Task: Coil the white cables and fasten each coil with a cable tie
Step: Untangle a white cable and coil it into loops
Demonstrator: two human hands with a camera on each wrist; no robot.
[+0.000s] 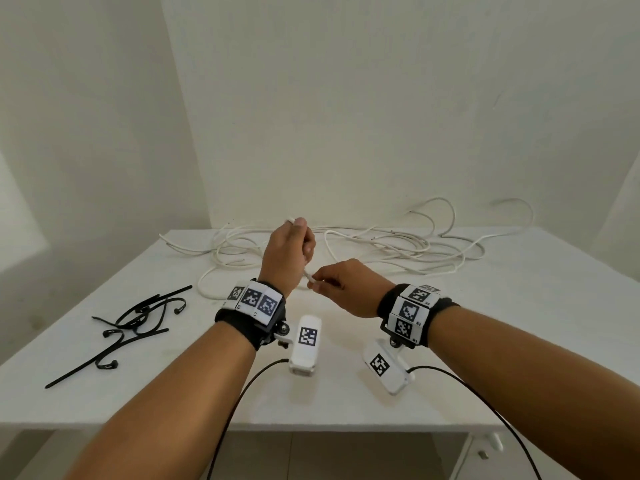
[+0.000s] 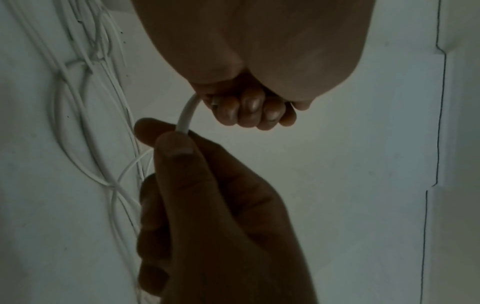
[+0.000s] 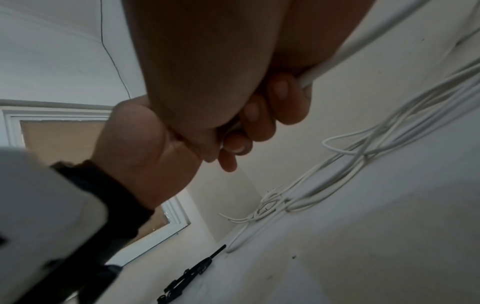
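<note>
A tangle of white cables (image 1: 381,247) lies along the back of the white table (image 1: 346,407). My left hand (image 1: 300,242) is raised above the table, fist curled round one white cable whose end (image 1: 292,221) sticks out above the thumb. Just below it, my right hand (image 1: 317,284) pinches the same cable (image 2: 185,115) between thumb and fingers. In the left wrist view the left fingers (image 2: 249,111) are curled tight, with the right hand (image 2: 207,205) under them. From the right wrist the cable (image 3: 324,67) runs out of the right fingers (image 3: 259,115) toward the left hand (image 3: 145,144).
Several black cable ties (image 1: 138,323) lie loose on the left part of the table, also seen in the right wrist view (image 3: 192,275). Cable loops (image 3: 363,160) spread toward the back right, close to the wall (image 1: 381,116). Black camera leads (image 1: 485,403) hang off the front edge.
</note>
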